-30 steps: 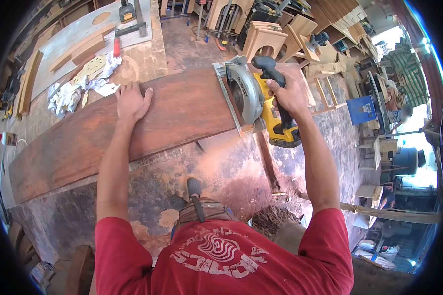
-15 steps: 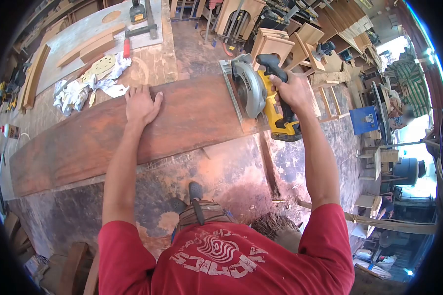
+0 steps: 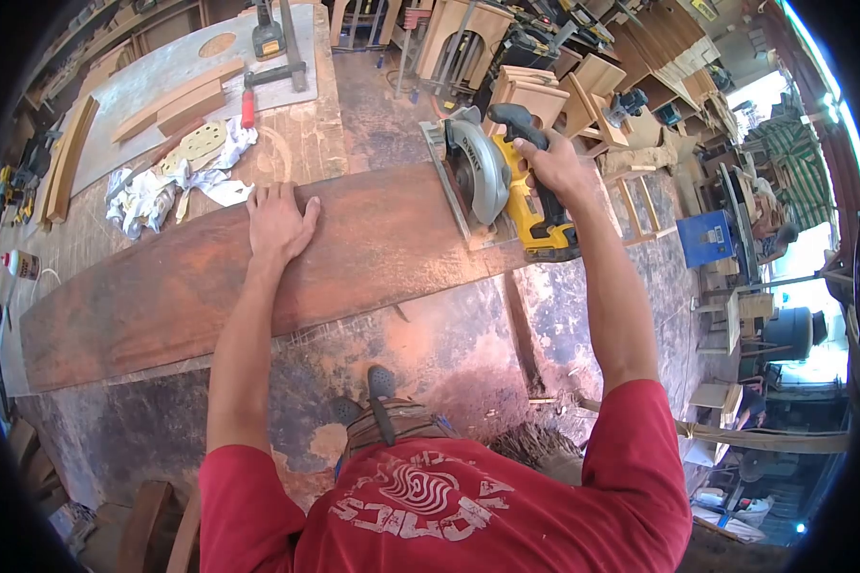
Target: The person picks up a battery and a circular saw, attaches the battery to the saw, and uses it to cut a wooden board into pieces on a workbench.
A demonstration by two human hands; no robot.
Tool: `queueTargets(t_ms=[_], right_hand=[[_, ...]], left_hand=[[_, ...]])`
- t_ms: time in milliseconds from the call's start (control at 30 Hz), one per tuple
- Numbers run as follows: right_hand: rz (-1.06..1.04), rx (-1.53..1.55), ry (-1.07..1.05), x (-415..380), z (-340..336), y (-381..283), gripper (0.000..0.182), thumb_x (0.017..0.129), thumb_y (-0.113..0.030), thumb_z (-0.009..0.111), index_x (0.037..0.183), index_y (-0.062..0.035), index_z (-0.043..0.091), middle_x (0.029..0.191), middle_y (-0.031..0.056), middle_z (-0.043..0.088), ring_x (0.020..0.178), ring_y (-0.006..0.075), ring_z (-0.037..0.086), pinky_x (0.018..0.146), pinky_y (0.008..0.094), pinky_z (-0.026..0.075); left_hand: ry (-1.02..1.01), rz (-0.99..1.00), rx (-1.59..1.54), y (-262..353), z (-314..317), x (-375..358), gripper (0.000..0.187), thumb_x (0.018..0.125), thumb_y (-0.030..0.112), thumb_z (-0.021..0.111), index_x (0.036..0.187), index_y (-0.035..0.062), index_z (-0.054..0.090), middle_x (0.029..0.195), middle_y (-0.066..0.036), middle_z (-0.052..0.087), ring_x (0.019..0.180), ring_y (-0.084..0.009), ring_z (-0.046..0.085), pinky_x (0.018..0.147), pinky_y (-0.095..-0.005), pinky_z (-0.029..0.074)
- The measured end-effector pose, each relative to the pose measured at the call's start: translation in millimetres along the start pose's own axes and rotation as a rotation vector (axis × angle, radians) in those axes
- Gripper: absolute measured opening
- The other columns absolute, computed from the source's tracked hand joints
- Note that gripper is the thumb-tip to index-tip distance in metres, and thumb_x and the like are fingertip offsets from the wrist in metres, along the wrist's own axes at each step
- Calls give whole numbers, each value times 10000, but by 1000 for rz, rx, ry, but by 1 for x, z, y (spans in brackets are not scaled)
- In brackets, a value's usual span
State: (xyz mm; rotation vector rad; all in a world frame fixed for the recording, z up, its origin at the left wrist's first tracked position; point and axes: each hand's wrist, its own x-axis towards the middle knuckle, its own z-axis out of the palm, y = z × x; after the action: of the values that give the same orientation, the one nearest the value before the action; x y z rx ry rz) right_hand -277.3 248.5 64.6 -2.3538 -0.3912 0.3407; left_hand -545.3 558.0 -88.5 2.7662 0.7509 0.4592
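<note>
A long reddish-brown wooden board [image 3: 373,234] lies across the worktable, tapering at its left end. My left hand [image 3: 282,227] rests flat on it near the far edge, fingers spread. A yellow and black DeWalt circular saw [image 3: 521,196] sits across the board's right end, its metal base plate on the wood. My right hand [image 3: 559,170] is wrapped round the saw's rear handle. The silver guard hides most of the blade. Beside my left hand, a crumpled white cloth [image 3: 143,202] lies with a perforated sanding disc [image 3: 201,143] on the table.
A clamp with a red handle [image 3: 248,108], a cordless tool [image 3: 268,38] and wood strips [image 3: 177,100] lie on the table's far side. Wooden cabinet parts [image 3: 535,95] stand beyond the saw. A blue box [image 3: 706,239] is at right; a blurred person [image 3: 782,239] is in the background.
The saw has shifted slightly away from me across the board, with my right hand still on it. My left hand stays on the board; the view has tilted a little.
</note>
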Motion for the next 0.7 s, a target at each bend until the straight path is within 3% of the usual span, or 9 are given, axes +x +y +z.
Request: queueTargets(t_ms=[100, 233, 400, 467, 567, 667, 700], right_hand=[[-13, 5, 2, 6, 2, -2, 352, 929, -288, 710, 1046, 34, 628, 745, 82, 666, 549, 150, 638, 505, 327, 535], [-33, 33, 13, 23, 9, 1, 380, 915, -312, 723, 1052, 36, 655, 758, 95, 686, 578, 167, 658, 561, 337, 546], [-90, -69, 31, 96, 25, 19, 519, 882, -402, 739, 1139, 46, 688, 846, 131, 735, 725, 222, 724, 725, 371, 575], [-66, -56, -3, 79, 19, -22, 578, 871, -437, 741, 1184, 44, 670, 882, 149, 744, 803, 251, 740, 797, 388, 570], [-208, -18, 204, 132, 42, -1, 437, 894, -354, 752, 1038, 54, 689, 785, 91, 704, 612, 174, 677, 555, 317, 541], [-328, 145, 434, 141, 52, 12, 496, 884, -343, 765, 1127, 72, 647, 804, 122, 701, 578, 169, 667, 546, 326, 548], [-228, 339, 383, 102, 42, -12, 606, 865, -329, 800, 1243, 84, 568, 805, 139, 689, 553, 158, 654, 513, 321, 540]], left_hand=[[-66, -22, 29, 1, -2, 2, 542, 939, 451, 574, 1224, -10, 607, 1222, -200, 627, 1218, -354, 539, 1162, -522, 278], [-70, -32, 32, 2, -4, 1, 547, 937, 456, 571, 1214, -13, 611, 1222, -203, 632, 1230, -359, 532, 1169, -522, 268], [-62, -34, 32, 1, 0, 3, 562, 938, 474, 557, 1204, -18, 613, 1223, -210, 636, 1248, -367, 522, 1187, -516, 245], [-87, -34, 34, 4, -1, 2, 566, 939, 479, 556, 1211, -14, 612, 1219, -213, 636, 1254, -368, 517, 1187, -511, 248], [-54, -20, 28, -3, 2, 4, 565, 938, 476, 559, 1226, -7, 610, 1214, -219, 635, 1256, -377, 512, 1180, -511, 259], [-49, -15, 13, -5, 8, 5, 561, 936, 463, 564, 1246, -3, 605, 1225, -225, 626, 1252, -395, 509, 1167, -515, 274], [-54, -22, 13, -6, 7, 4, 561, 936, 458, 566, 1252, -3, 604, 1231, -227, 622, 1250, -402, 509, 1163, -516, 279]])
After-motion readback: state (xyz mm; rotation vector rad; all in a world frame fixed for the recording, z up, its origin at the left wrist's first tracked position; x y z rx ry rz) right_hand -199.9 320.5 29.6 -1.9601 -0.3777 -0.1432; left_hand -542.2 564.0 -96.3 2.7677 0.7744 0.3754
